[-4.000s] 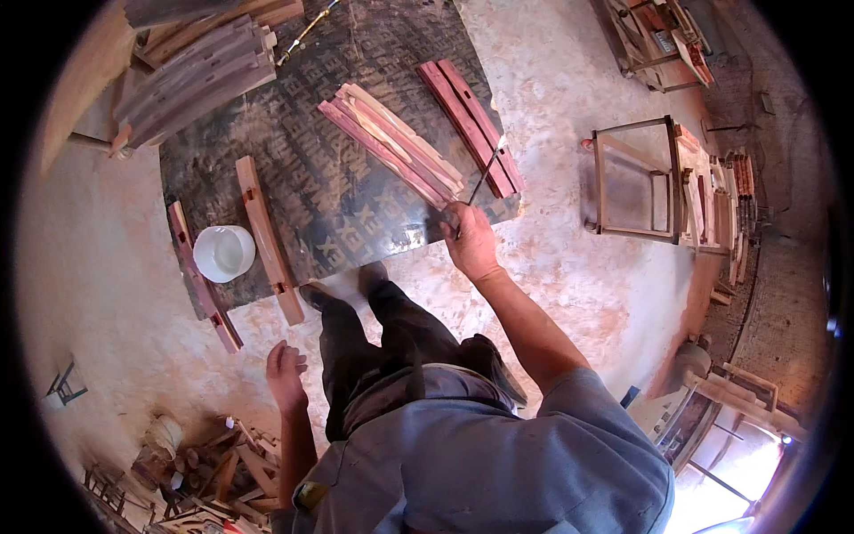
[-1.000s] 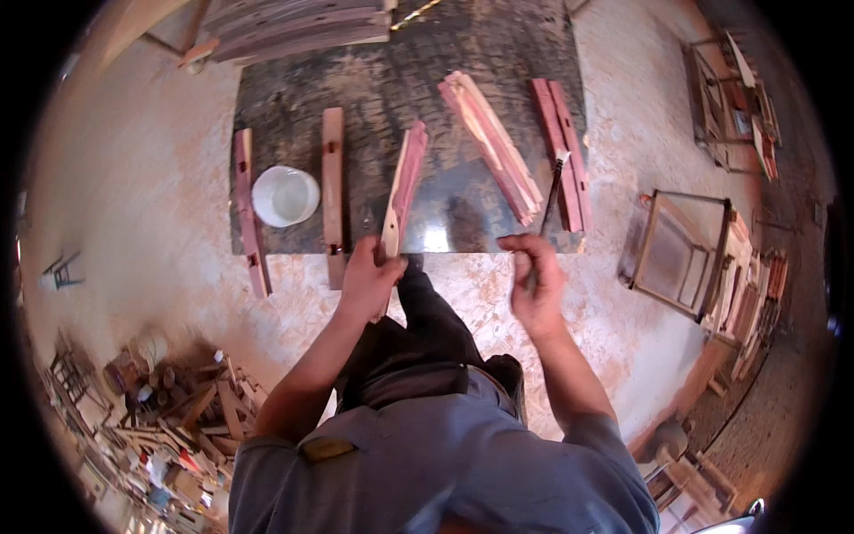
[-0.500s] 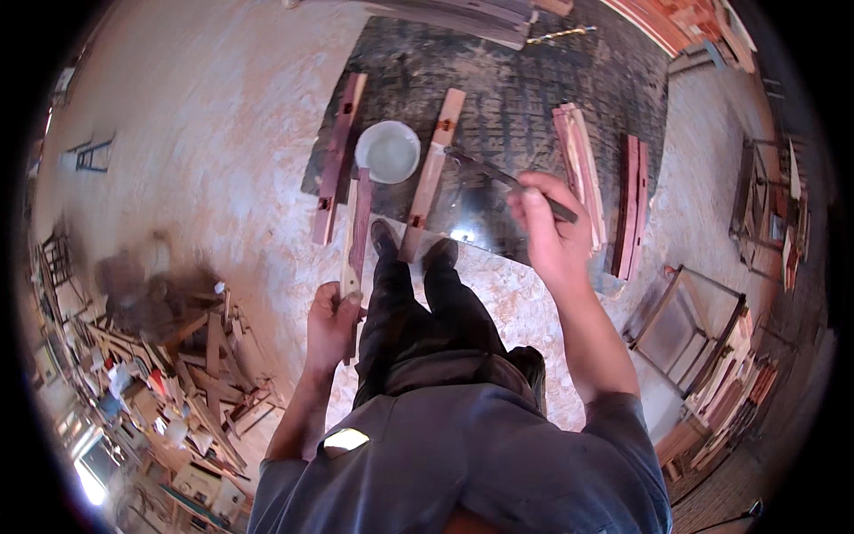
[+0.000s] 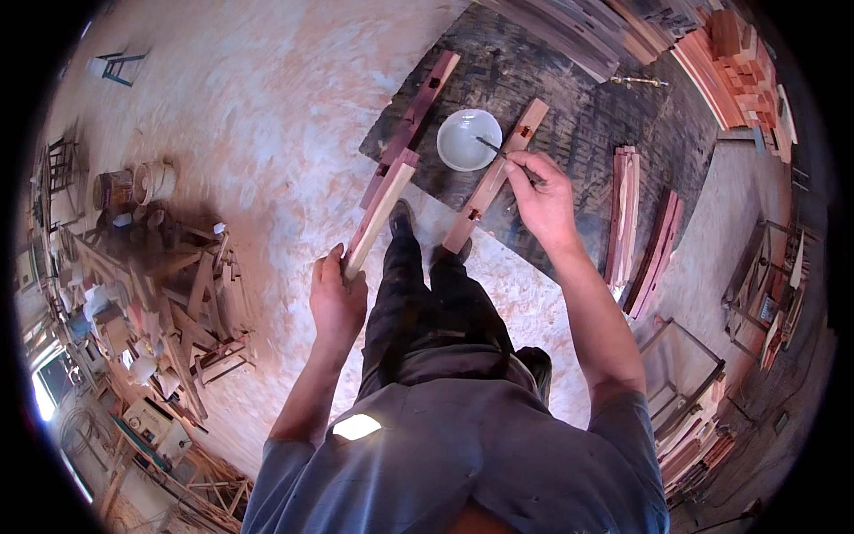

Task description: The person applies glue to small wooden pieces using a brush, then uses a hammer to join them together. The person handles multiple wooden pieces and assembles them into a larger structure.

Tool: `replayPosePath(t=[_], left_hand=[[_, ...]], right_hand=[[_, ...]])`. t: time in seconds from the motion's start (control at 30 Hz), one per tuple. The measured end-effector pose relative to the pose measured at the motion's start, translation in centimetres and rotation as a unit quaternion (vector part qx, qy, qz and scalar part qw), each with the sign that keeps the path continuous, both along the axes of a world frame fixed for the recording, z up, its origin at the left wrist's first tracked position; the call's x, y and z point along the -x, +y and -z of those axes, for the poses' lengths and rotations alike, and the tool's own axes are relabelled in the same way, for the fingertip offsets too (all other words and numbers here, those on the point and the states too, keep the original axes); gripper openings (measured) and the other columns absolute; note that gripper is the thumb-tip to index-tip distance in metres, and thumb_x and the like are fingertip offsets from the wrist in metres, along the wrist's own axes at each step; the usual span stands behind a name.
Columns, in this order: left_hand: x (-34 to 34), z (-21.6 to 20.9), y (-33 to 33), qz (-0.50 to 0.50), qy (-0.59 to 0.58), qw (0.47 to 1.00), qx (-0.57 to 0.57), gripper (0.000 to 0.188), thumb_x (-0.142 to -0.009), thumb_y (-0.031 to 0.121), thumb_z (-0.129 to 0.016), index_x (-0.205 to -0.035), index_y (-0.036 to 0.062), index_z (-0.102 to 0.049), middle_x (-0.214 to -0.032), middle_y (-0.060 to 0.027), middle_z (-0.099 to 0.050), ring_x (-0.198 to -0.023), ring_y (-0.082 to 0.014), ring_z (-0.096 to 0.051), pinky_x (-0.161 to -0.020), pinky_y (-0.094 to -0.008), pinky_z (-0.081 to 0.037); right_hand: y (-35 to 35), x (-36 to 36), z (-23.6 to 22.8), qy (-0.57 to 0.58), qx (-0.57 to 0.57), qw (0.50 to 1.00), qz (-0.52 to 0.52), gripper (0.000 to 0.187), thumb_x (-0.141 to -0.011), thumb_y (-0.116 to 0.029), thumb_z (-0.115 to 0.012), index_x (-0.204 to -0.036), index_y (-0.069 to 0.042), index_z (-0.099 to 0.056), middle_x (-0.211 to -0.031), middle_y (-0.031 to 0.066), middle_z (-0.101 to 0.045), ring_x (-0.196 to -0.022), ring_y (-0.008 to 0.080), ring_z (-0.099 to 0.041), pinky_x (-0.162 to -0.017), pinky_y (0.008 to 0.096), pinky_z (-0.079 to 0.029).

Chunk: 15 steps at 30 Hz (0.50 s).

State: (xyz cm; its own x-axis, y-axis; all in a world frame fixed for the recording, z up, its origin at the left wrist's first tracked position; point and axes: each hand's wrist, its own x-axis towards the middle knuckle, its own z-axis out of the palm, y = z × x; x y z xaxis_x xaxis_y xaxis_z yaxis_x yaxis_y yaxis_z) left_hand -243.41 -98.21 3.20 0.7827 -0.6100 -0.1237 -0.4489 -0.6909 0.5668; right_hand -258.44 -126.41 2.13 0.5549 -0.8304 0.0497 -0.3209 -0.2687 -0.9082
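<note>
Shifted since half a second ago: brush point(image 4: 489, 145) from over the middle notched bar point(image 4: 491, 182) to the mouth of the white bowl point(image 4: 449, 133); wooden strip point(image 4: 381, 216) now with its far end overlapping the left notched bar point(image 4: 415, 117); whole view swung as well.

From left to right: pile of scrap wood point(image 4: 191, 285), well apart from the left fingers. Then a wide span of pale floor point(image 4: 267, 133), reaching to the left knuckles, with room for sideways movement. Next, left hand point(image 4: 338, 307), thumb and fingers closed around the near end of the wooden strip. Strip extending ahead and slightly right of those fingers, pale face showing, reddish far end at the edge of the dark sheet point(image 4: 583, 116). Beyond the strip, left notched bar, partly over the same edge. Farther right, white bowl, just left of the right fingertips.

Right hand point(image 4: 544, 200) with thumb and fingers pinching the brush, its tip slanting left into or over the bowl; depth impossible to tell. Below these fingers, middle notched bar, near end past the sheet's edge; contact with fingers impossible to tell. To the right of the wrist, a stretch of dark sheet, then a bundle of narrow strips point(image 4: 627, 214), and just beside it dark red bars point(image 4: 663, 254) near the sheet's right edge.
</note>
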Motion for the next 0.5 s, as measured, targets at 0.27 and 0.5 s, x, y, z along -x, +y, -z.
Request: replayPosePath(t=[0.27, 0.5], left_hand=[[-0.8, -0.1, 0.4, 0.027, -0.013, 1.000, 0.009, 0.039, -0.074, -0.003, -0.065, -0.111, 0.0031, -0.059, -0.098, -0.0163, -0.058, -0.091, -0.0332, -0.058, -0.079, -0.0399, -0.049], [-1.2, -0.6, -0.2, 0.023, 0.066, 0.997, 0.022, 0.038, -0.074, -0.004, -0.066, -0.111, 0.0025, -0.059, -0.093, -0.0108, -0.056, -0.085, -0.0246, -0.057, -0.074, -0.0331, -0.048]], right_hand=[[-0.2, -0.3, 0.6, 0.003, 0.017, 1.000, 0.006, 0.013, -0.084, -0.008, -0.069, -0.095, -0.002, -0.070, -0.088, 0.0110, -0.067, -0.081, 0.0201, -0.065, -0.073, 0.0291, -0.051], [-0.6, 0.1, 0.9, -0.046, -0.181, 0.978, 0.093, 0.018, -0.088, -0.016, -0.067, -0.095, 0.001, -0.069, -0.086, 0.0070, -0.067, -0.074, 0.0138, -0.062, -0.068, 0.0249, -0.050]])
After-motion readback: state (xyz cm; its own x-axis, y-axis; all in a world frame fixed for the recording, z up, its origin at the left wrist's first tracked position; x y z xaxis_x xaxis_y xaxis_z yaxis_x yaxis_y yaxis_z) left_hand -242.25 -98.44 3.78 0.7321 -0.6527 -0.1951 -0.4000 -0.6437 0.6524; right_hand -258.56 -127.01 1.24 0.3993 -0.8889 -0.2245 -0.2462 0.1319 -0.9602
